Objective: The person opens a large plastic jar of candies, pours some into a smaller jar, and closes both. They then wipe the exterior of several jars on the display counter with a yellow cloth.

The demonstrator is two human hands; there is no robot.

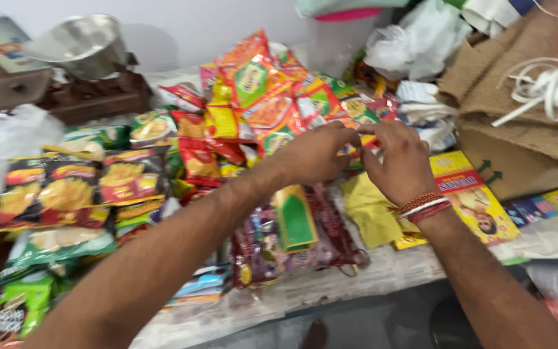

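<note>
Your left hand [314, 154] and right hand [398, 161] pinched one small packet [354, 147] between fingertips; thin grip, it could slip into the packs [253, 97] beyond.

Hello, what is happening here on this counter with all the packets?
A person reaches both hands over a counter covered with snack packets. The left hand and the right hand meet, fingertips together, at a small packet by the red and orange pile; what they pinch is blurred. A metal bowl stands at the back left, a cardboard box at the right.
</note>
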